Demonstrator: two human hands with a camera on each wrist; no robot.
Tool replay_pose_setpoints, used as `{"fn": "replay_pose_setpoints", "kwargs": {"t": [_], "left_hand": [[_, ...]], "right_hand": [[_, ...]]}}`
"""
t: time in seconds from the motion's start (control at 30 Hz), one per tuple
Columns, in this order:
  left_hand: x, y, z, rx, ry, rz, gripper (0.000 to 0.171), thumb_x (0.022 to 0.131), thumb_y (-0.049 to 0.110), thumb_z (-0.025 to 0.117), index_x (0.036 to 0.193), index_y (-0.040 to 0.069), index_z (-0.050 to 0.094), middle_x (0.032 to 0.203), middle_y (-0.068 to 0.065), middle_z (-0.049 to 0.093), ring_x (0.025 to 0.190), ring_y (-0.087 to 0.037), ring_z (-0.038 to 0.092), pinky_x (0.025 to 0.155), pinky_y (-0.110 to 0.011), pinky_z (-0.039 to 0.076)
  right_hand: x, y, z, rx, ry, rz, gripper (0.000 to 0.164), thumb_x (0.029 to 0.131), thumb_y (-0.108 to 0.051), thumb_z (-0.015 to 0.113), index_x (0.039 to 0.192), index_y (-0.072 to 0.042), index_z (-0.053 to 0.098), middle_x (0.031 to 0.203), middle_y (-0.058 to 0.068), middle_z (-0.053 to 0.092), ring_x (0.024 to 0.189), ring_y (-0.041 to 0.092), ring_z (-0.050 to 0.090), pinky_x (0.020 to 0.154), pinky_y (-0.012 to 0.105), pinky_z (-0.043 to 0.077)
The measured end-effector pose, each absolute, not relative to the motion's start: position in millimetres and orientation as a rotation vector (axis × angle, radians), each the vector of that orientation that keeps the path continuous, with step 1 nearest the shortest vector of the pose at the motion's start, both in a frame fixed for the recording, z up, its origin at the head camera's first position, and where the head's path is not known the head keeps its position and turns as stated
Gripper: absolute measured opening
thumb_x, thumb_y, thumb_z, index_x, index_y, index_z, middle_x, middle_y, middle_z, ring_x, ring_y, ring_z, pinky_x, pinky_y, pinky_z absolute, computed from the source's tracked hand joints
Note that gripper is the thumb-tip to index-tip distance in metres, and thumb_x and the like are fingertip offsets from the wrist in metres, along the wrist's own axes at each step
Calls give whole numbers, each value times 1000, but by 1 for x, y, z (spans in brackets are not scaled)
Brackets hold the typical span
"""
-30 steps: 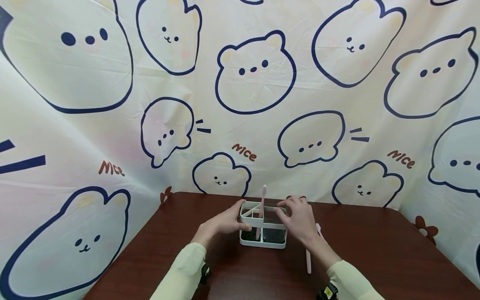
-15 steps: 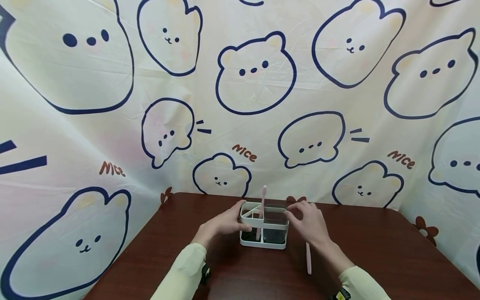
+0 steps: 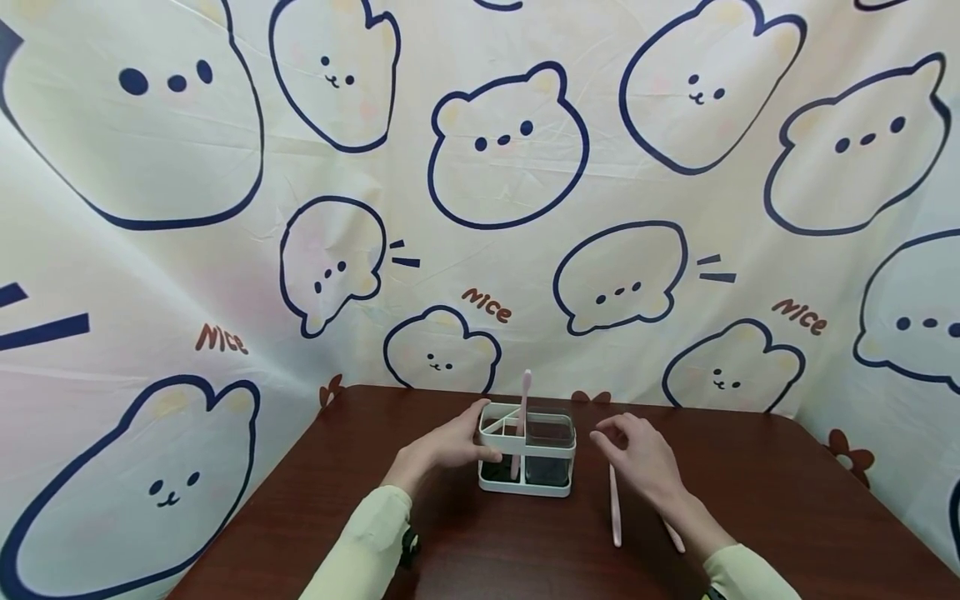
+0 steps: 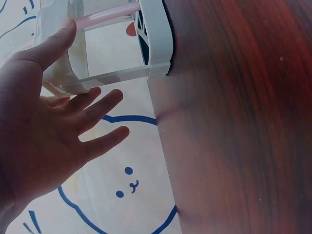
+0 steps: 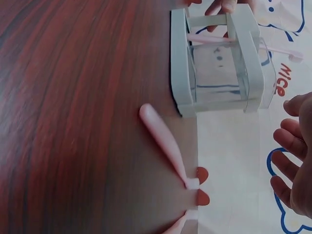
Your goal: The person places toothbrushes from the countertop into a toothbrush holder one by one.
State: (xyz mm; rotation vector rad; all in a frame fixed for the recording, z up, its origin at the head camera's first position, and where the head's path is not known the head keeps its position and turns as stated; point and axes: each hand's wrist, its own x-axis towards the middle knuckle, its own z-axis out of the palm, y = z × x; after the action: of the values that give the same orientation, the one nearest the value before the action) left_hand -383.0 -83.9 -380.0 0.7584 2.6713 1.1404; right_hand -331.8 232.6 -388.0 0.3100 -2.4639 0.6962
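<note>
A white toothbrush holder stands upright on the table, with divided slots on its left half. Its right half holds a clear cup. One pink toothbrush stands upright in a left slot, head up. My left hand grips the holder's upper frame at its left side, thumb at the front; in the left wrist view the other fingers are spread beside it. To the right of the holder, my right hand hovers with loosely bent fingers, holding nothing. Below it lies a pink toothbrush.
A second loose toothbrush lies partly hidden under the right forearm. Brown wooden table surrounds the holder. Behind it hangs a cloth backdrop printed with cartoon bears, close along the table's far edge.
My right hand has drawn back from the holder's right side, moving right and slightly down. The second loose toothbrush's handle now shows by the forearm. My left hand stays on the holder.
</note>
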Motion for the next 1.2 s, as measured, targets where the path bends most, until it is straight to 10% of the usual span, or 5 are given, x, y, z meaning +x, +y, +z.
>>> {"fn": "replay_pose_setpoints", "kwargs": {"t": [1.2], "left_hand": [[-383,-84,-380,775,2667,1150,85,87,27,76,151,9,23,138,-11,46,121,-27,47,112,-57,35]], "right_hand": [[-323,287,-412,165,-2762,706,36,91,-44,68,111,-14,69,88,-4,61,76,11,52,65,28,42]]}}
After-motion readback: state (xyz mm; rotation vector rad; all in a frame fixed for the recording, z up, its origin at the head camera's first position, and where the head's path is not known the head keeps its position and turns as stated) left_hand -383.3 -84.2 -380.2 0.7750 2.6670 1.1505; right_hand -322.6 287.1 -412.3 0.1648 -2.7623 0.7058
